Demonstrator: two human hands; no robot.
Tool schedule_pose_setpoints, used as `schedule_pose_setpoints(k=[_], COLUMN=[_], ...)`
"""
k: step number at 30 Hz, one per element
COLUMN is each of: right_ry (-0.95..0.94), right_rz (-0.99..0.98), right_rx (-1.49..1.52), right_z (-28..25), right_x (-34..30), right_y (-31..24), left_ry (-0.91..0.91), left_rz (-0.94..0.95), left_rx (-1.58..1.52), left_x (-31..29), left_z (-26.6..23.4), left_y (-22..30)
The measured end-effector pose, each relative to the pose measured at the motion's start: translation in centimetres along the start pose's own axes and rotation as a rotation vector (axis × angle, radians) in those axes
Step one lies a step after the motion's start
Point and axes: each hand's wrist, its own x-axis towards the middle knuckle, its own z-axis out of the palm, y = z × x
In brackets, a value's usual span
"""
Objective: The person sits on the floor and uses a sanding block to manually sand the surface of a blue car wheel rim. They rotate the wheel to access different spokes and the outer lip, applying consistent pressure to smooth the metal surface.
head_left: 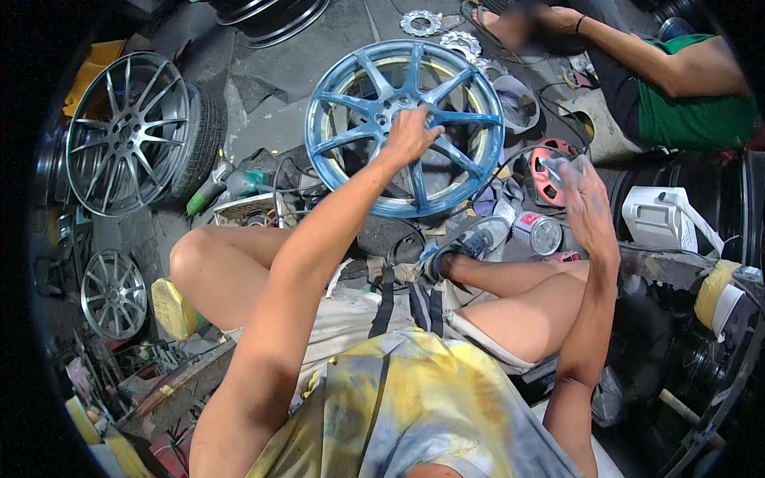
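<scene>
A blue multi-spoke alloy wheel (358,103) stands tilted on the floor in front of my knees. My left hand (410,134) grips one of its spokes close to the hub. My right hand (586,203) is off to the right of the wheel, its fingers closed on a small pale, see-through piece (555,167) that is too small to name. Below that hand stands a small round can (544,233).
A silver wheel on a tyre (127,131) leans at the left, a smaller silver wheel (114,293) below it. A green power tool (239,185), cables and a white jug (657,217) lie around. Another person in a green shirt (693,111) sits at the upper right.
</scene>
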Motion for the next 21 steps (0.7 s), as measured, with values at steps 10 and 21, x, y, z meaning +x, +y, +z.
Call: schedule_pose_setpoints(k=[10, 21], right_ry=[0.197, 0.073], right_rz=[-0.051, -0.033], right_rx=[0.114, -0.046], right_z=[0.2, 3.2], right_x=[1.8, 4.8], right_y=[-0.4, 3.5], left_ry=[-0.284, -0.215], left_rz=[0.395, 0.048], left_rx=[0.337, 0.295], left_x=[8.4, 6.1], left_z=[-1.1, -9.1], left_y=[2.4, -1.4])
